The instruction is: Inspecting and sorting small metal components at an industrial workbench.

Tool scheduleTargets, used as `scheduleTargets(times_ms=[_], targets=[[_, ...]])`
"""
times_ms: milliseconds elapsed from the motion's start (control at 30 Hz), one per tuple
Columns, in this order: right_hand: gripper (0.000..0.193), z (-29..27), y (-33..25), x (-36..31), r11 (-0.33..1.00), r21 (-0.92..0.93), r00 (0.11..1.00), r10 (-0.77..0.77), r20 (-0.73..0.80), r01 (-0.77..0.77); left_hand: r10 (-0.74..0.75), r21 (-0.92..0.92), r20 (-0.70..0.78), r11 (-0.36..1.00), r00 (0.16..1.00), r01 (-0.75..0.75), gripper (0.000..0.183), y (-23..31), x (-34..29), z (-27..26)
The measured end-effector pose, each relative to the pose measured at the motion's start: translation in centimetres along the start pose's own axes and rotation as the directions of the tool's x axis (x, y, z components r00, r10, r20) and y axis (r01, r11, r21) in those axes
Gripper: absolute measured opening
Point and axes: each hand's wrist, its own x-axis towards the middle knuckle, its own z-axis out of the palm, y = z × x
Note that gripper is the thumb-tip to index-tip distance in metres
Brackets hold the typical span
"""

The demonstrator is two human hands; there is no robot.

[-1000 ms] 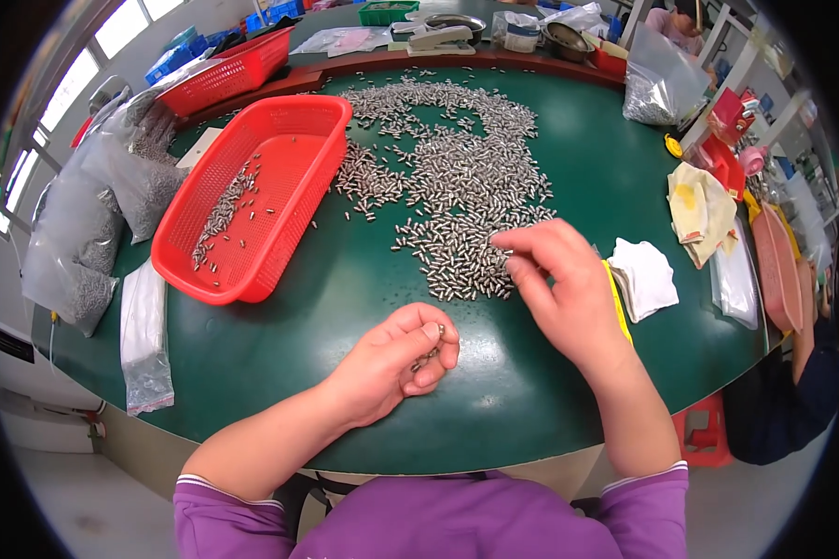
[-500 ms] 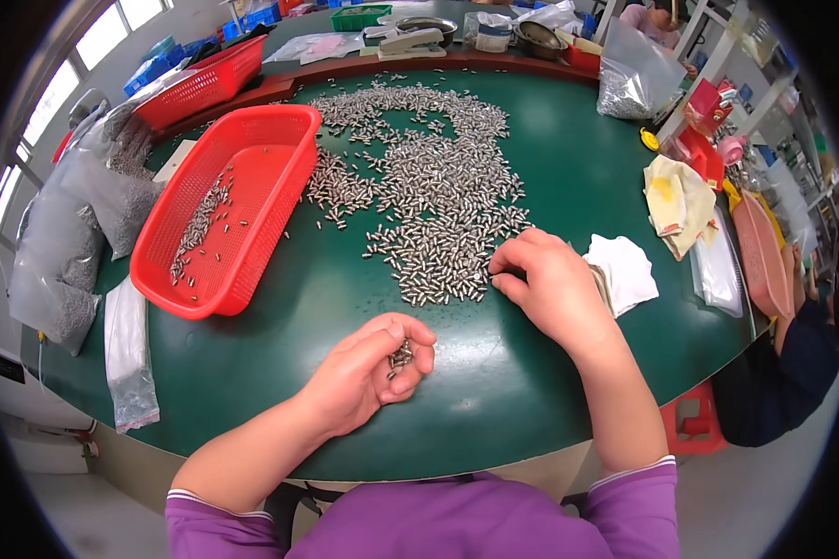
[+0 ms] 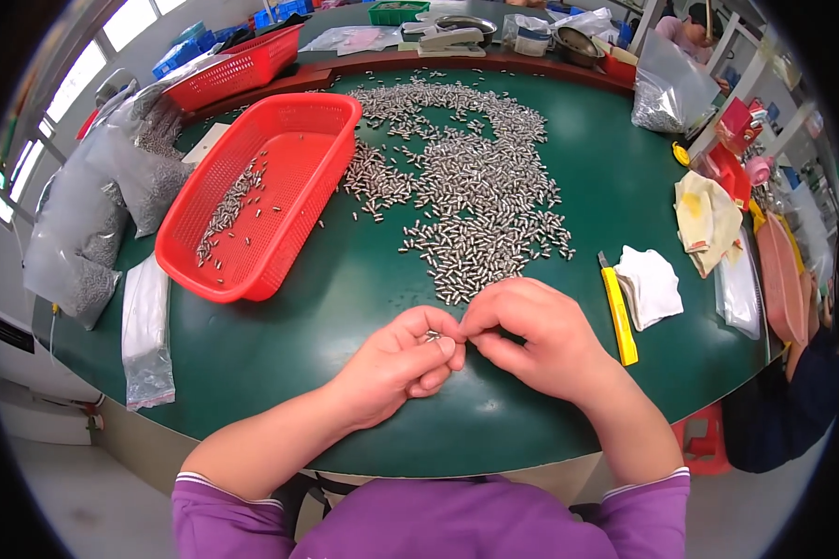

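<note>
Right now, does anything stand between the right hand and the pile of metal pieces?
Nothing visible does: the pile of metal pieces lies just beyond the right hand, with the yellow cutter off to the right.

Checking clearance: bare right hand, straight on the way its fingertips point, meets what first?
Likely the bare left hand, at fingers curled around small silvery metal pieces. The right hand looks right beside them; contact is unclear.

Lit by bright windows (image 3: 76, 82) at upper left, with pale wall (image 3: 132, 58), grey floor (image 3: 84, 484), glossy green worktop (image 3: 615, 191), and red stool (image 3: 706, 443) and white rack (image 3: 750, 82) at right.
</note>
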Motion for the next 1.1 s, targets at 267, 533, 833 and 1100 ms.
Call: scheduleTargets(times_ms=[267, 533, 833, 1100], targets=[[0.026, 0.5, -0.1, 0.2, 0.997, 0.035, 0.997, -0.071, -0.040, 0.072, -0.033, 0.012, -0.040, 0.999, 0.999, 0.033, 0.014, 0.0, -0.1, 0.1], [0.033, 0.6, 0.2, 0.0, 0.991, -0.061, 0.988, -0.127, -0.082, 0.123, -0.062, -0.020, 0.025, 0.998, 0.998, 0.062, 0.013, 0.2, 0.1, -0.1], [0.021, -2.2, 1.4, 0.5, 0.892, -0.444, 0.951, -0.058, -0.303, -0.087, -0.046, -0.040, 0.050, 0.998, 0.998, 0.048, 0.019, 0.1, -0.1, -0.3], [0.010, -3.4, 2.3, -0.5, 0.885, -0.373, 0.960, 0.250, -0.127, -0.280, -0.034, -0.039, 0.010, 0.999, 0.999, 0.035, 0.027, 0.3, -0.2, -0.2]])
